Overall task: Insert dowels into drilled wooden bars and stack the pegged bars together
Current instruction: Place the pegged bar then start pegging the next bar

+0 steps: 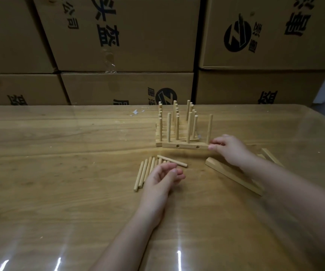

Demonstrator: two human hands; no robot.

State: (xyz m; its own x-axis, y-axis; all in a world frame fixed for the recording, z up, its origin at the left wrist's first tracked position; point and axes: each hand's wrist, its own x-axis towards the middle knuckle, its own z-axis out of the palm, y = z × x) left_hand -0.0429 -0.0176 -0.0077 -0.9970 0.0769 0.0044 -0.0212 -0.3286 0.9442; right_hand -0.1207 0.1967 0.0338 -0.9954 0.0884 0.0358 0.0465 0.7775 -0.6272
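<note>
Now the right hand [229, 150] pinches the pegged bar [185, 146] endwise.

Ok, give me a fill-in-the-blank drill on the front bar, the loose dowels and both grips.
1. The right grip pinches the front bar at its ___ end.
2. That bar's near face shows ___ open holes.
3. The left grip hovers over the loose dowels, holding ___.

Missing words: right; two; nothing.
</note>
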